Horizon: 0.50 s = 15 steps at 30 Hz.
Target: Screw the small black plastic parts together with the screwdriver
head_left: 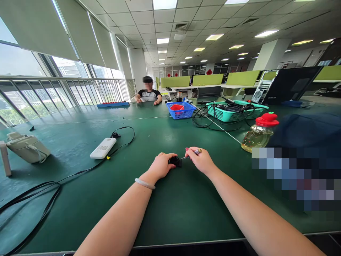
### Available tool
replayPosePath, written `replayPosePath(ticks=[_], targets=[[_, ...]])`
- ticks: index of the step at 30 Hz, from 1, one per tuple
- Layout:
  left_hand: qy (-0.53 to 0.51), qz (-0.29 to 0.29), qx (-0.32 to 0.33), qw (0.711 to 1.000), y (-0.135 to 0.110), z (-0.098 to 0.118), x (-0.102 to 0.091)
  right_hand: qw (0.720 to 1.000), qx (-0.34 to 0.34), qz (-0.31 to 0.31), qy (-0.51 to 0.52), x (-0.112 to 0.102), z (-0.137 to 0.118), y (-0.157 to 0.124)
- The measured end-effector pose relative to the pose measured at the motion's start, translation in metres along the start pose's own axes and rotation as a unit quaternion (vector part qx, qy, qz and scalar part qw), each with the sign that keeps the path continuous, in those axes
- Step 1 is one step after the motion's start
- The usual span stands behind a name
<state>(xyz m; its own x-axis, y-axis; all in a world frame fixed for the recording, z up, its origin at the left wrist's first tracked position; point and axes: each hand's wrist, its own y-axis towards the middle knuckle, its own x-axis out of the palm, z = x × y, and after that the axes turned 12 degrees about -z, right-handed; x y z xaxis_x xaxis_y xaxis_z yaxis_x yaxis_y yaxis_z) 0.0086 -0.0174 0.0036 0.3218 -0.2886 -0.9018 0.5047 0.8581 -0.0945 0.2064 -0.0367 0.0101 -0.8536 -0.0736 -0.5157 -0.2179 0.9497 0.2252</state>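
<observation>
Rows of ceiling lights (163,41) and tall windows frame our dark green worktop (167,209), where we take the small black part near its middle as the centre of a clock. Around nine o'clock sits a pale flask (29,147), while a black cable (80,173) runs from eight up past a white device (103,148) at ten. Farther off toward eleven lies a blue strip (113,105), and to its right another person (148,95) sits at the far edge. Close in at nine, our left hand (162,165), a pale bangle (144,184) on its wrist, has a narrow grip on the black part (174,161), thumb and fingers about it. Far off at twelve stands a blue basket (181,113) with a red tray (177,107) inside. At two, our right hand (199,160) pinches a slim tool (198,151), its shaft pointing at the part; whether the tip touches, we cannot tell. Toward one is a teal basket (218,113) heaped with black cords (233,106), then between two and three a red-lidded bottle (258,136) of yellowish liquid, a black computer case (287,85) behind it, and dark cloth (306,131) nearest three.
</observation>
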Motion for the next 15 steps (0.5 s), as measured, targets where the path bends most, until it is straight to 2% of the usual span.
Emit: replayPosePath(ticks=[4, 7, 15], targets=[[0.005, -0.005, 0.009, 1.000, 0.001, 0.001, 0.001, 0.999, -0.004, 0.053, 0.006, 0.002, 0.000, -0.001], [0.011, -0.003, 0.020, 1.000, 0.002, 0.000, 0.003, 0.998, -0.010, 0.066, -0.005, 0.003, -0.002, -0.001], [0.027, 0.002, 0.035, 0.999, 0.002, -0.003, 0.005, 0.997, -0.015, 0.031, 0.062, -0.011, 0.007, 0.002]])
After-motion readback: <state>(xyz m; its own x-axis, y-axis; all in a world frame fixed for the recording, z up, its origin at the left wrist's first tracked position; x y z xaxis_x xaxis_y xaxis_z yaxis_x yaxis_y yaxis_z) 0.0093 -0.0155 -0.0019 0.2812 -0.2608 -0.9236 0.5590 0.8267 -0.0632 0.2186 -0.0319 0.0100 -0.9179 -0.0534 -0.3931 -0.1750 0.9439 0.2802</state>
